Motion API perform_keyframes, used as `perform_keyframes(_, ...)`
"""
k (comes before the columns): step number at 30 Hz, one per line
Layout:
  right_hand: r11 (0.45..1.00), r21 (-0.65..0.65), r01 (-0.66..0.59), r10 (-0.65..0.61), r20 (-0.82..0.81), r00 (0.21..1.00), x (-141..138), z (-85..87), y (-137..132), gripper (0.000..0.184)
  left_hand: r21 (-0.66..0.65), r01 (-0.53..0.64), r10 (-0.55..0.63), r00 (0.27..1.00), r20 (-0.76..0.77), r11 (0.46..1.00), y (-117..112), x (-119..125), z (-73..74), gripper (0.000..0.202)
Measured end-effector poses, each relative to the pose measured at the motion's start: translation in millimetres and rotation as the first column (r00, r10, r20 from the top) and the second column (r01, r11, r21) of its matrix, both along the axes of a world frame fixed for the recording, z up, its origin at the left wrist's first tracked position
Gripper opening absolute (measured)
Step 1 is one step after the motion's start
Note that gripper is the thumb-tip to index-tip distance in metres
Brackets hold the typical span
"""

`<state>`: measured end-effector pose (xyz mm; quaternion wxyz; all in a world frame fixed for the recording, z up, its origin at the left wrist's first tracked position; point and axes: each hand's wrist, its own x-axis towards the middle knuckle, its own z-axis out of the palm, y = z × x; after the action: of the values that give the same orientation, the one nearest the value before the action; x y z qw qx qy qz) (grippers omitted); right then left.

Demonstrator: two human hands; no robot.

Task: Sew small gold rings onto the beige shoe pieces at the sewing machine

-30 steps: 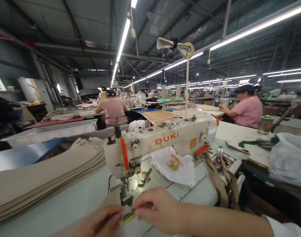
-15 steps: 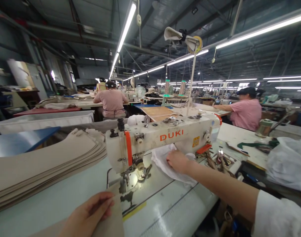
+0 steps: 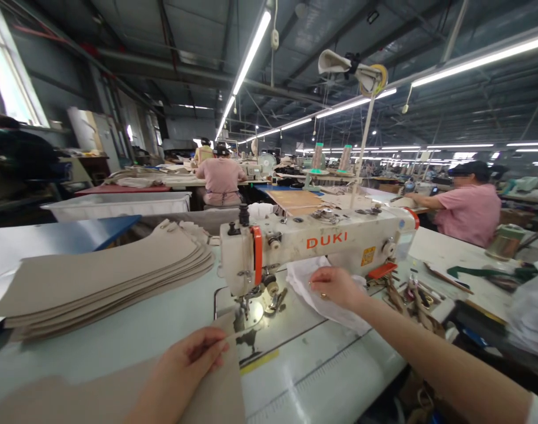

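Observation:
My left hand (image 3: pixel 187 362) pinches the corner of a beige fabric piece (image 3: pixel 118 394) that lies on the white sewing table (image 3: pixel 317 377), just in front of the needle and presser foot (image 3: pixel 246 309) of the white DUKI sewing machine (image 3: pixel 322 241). My right hand (image 3: pixel 334 285) reaches under the machine arm into a white cloth (image 3: pixel 313 294) that held small gold metal pieces; its fingers are curled over the cloth, and whatever it grips is hidden.
A stack of beige cut pieces (image 3: pixel 105 274) lies to the left. Brown straps and small tools (image 3: pixel 410 294) sit right of the machine. A white bag (image 3: pixel 531 315) is at far right. Two people in pink shirts (image 3: pixel 220 179) (image 3: pixel 469 203) work at tables behind.
My right hand left the fabric at the needle and reached to the white cloth under the machine arm. My left hand stays on the beige piece. The view shifted left.

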<state>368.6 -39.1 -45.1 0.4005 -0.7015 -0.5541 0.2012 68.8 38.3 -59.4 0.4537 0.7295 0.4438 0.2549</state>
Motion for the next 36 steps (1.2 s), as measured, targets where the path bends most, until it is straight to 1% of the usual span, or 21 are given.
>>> perform_keyframes(2,0.999,0.018,-0.043,0.045,-0.147,0.988,-15.7,-2.6,-13.2,0.035,0.002,0.016,-0.016,0.999,0.040,1.000,-5.8,1.7,0.2,0.027)
perform_keyframes(3,0.997,0.031,-0.071,0.077,-0.291,0.954,-25.4,-4.3,-19.1,0.037,0.005,0.029,-0.029,0.998,0.062,1.000,-8.9,2.7,-0.3,0.025)
perform_keyframes(4,0.995,0.041,-0.093,0.101,-0.433,0.896,-35.7,-6.2,-23.9,0.038,0.008,0.044,-0.044,0.996,0.083,0.999,-12.0,3.8,-1.0,0.024)
perform_keyframes(6,0.991,0.048,-0.121,0.123,-0.654,0.746,-57.3,-10.0,-29.8,0.038,0.015,0.073,-0.074,0.990,0.116,0.997,-17.7,5.5,-3.6,0.021)
perform_keyframes(8,0.989,0.040,-0.145,0.125,-0.755,0.644,-78.0,-13.7,-30.2,0.037,0.027,0.086,-0.088,0.988,0.128,0.996,-21.9,5.9,-7.0,0.018)
perform_keyframes(10,0.984,0.033,-0.178,0.133,-0.795,0.592,-95.8,-18.1,-26.3,0.037,0.044,0.080,-0.085,0.987,0.135,0.996,-24.4,5.4,-10.1,0.016)
perform_keyframes(12,0.979,0.027,-0.203,0.141,-0.805,0.576,-109.8,-23.2,-19.8,0.037,0.044,0.068,-0.074,0.985,0.155,0.997,-25.5,4.6,-11.7,0.015)
perform_keyframes(15,0.977,0.025,-0.210,0.142,-0.812,0.566,-123.1,-30.3,-9.5,0.038,0.007,0.054,-0.054,0.978,0.200,0.999,-25.2,3.8,-11.0,0.014)
perform_keyframes(18,0.980,0.031,-0.195,0.135,-0.827,0.545,-128.0,-32.9,-2.5,0.039,-0.030,0.051,-0.043,0.973,0.226,0.998,-22.8,3.0,-9.1,0.015)
perform_keyframes(22,0.989,0.038,-0.141,0.111,-0.822,0.559,-127.2,-30.1,0.7,0.039,-0.084,0.068,-0.044,0.964,0.263,0.994,-18.3,2.1,-10.1,0.015)
perform_keyframes(26,0.985,0.019,-0.171,0.113,-0.822,0.558,-125.4,-27.6,1.2,0.039,-0.131,0.104,-0.065,0.960,0.274,0.986,-16.4,2.7,-11.1,0.016)
perform_keyframes(28,0.978,0.008,-0.210,0.117,-0.851,0.512,-124.9,-27.3,1.6,0.038,-0.160,0.115,-0.064,0.955,0.291,0.980,-16.6,2.9,-9.3,0.016)
perform_keyframes(30,0.963,0.007,-0.270,0.125,-0.897,0.424,-124.4,-27.2,1.7,0.035,-0.209,0.139,-0.065,0.943,0.325,0.968,-17.1,2.8,-6.6,0.019)
perform_keyframes(33,0.931,0.016,-0.365,0.126,-0.952,0.280,-124.0,-27.0,0.9,0.029,-0.288,0.211,-0.088,0.918,0.386,0.934,-17.1,2.4,-4.6,0.028)
perform_keyframes(35,0.913,0.020,-0.407,0.123,-0.966,0.227,-124.1,-26.7,-0.2,0.026,-0.331,0.245,-0.090,0.902,0.421,0.911,-16.0,2.5,-6.3,0.035)
perform_keyframes(36,0.907,0.023,-0.421,0.126,-0.968,0.218,-124.3,-26.6,-0.7,0.026,-0.352,0.255,-0.083,0.896,0.436,0.900,-15.1,2.8,-7.8,0.039)
